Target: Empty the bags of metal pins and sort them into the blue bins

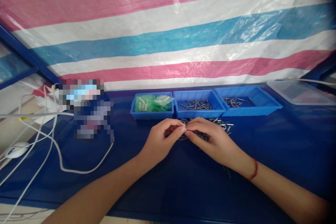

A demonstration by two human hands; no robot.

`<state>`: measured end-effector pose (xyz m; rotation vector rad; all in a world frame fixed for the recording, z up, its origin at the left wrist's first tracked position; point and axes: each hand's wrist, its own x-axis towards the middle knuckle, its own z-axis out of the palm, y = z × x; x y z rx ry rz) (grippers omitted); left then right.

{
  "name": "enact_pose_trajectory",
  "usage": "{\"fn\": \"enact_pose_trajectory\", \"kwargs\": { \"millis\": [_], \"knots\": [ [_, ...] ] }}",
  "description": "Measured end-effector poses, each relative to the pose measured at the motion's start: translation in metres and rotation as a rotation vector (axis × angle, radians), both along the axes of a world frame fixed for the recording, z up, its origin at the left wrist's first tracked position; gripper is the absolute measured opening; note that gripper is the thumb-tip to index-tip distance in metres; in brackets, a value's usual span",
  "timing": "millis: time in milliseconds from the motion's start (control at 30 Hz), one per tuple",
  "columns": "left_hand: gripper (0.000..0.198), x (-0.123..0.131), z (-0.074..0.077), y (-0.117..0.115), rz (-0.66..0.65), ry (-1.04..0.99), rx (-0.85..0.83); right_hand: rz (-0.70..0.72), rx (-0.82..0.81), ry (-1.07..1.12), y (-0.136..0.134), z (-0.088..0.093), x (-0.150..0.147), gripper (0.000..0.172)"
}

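My left hand point(162, 139) and my right hand point(215, 140) meet above a loose pile of thin metal pieces, which look like blind rivets point(226, 125), on the blue table. On both hands, thumb and fingers are pinched together, and the fingertips almost touch. Whatever lies between them is too small and covered to make out. Behind the pile stand three blue bins in a row. The left bin point(153, 115) holds green plastic packets point(147, 103). More rivet-like pieces lie in the middle bin point(201, 113) and the right bin point(252, 111).
A clear plastic lid point(296, 92) rests at the back right. White cables point(59, 154) loop over the left of the table point(126, 196), near a pixelated area and a white rounded device point(17, 149). A striped plastic sheet point(168, 49) hangs behind.
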<state>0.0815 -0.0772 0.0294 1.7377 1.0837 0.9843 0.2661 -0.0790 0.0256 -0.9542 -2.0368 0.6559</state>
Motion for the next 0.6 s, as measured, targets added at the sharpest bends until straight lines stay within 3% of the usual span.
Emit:
{"fn": "enact_pose_trajectory", "kwargs": {
  "millis": [200, 433, 600],
  "knots": [
    [0.014, -0.001, 0.002, 0.001, -0.002, 0.035, 0.132, -0.072, 0.041, 0.077, -0.001, 0.003, 0.001, 0.008],
    [0.011, -0.002, 0.004, 0.002, -0.018, 0.096, 0.162, -0.116, 0.056, 0.115, -0.002, 0.007, 0.004, 0.003],
    [0.016, -0.003, 0.006, 0.000, -0.064, 0.289, 0.238, -0.088, 0.069, 0.052, 0.001, 0.011, 0.009, 0.012]
  ]
}}
